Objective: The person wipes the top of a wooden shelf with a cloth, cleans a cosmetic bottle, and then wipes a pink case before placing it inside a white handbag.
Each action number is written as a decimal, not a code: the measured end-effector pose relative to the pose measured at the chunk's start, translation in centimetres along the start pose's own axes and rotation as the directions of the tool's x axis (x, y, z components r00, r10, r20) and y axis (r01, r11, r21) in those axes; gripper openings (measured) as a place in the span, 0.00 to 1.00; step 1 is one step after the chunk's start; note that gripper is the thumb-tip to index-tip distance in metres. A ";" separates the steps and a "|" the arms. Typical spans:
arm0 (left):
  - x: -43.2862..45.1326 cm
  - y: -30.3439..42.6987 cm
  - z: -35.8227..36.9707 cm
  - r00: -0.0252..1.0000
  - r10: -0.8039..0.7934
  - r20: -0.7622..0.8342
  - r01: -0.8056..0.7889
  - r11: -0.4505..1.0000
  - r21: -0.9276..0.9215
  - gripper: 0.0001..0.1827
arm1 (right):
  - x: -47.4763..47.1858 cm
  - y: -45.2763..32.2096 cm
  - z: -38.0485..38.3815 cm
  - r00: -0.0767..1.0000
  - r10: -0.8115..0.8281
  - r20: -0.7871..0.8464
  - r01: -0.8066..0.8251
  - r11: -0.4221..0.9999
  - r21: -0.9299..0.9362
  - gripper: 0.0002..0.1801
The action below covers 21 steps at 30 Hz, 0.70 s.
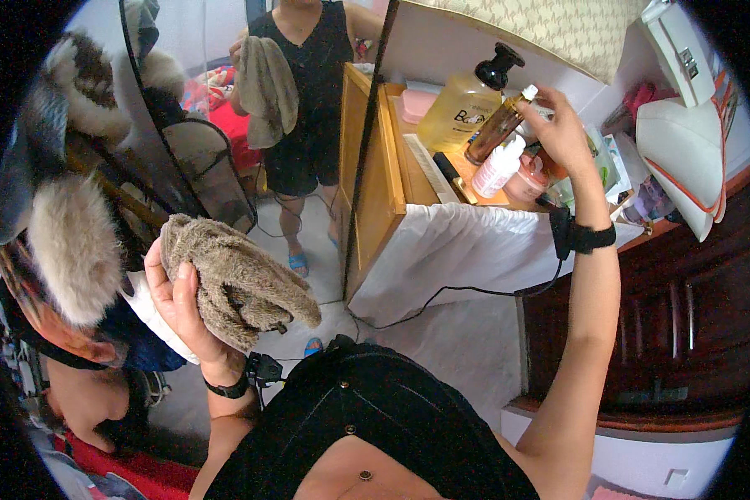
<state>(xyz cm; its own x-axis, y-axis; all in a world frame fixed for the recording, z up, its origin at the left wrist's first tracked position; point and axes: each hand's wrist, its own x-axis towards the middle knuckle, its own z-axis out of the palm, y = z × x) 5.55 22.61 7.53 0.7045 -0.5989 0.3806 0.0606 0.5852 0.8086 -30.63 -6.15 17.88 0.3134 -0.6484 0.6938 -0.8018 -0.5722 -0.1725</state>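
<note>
A bunched brown-grey towel (237,281) is gripped in my left hand (178,300), in front of the mirror. My right hand (559,125) reaches over the small wooden table, its fingers beside the white top of a slim amber bottle (494,134); whether they touch it I cannot tell. Left of that bottle stands a big pump bottle of yellow liquid (453,112) with a black pump. A small white-and-pink bottle (499,169) is in front, next to a round pink container (528,178). A white comb (426,165) and a black-and-gold box (453,178) lie near the table's left edge.
A tall mirror (306,219) stands left of the table, which has a white cloth (469,244) over its front. Clothes with fluffy trim (75,250) hang at left. A black cable (437,294) runs from my right wristband. White bags (681,150) and a dark wooden cabinet (656,325) are at right.
</note>
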 end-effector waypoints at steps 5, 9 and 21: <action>-0.3 -0.1 -0.6 0.999 -0.029 -0.014 0.028 0.998 -0.056 0.21 | 0.0 -5.6 -1.3 0.988 -0.022 -0.153 -0.004 0.986 -0.168 0.25; -0.4 -0.1 -0.3 0.999 -0.048 0.027 0.050 0.993 -0.105 0.21 | 1.3 -5.2 -0.3 0.980 0.186 0.064 -0.193 0.970 0.144 0.30; -0.3 -1.1 -2.9 0.996 -0.092 0.013 0.093 0.995 -0.043 0.24 | 3.1 -5.8 2.2 0.818 0.449 0.359 -0.564 0.748 0.350 0.22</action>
<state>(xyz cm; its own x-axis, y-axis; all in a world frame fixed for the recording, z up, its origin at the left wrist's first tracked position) 7.28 23.75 5.22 0.6870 -0.6572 0.3101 0.1563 0.5504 0.8201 -23.86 -5.94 19.53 0.0791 -0.9677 0.2395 -0.5984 -0.2383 -0.7649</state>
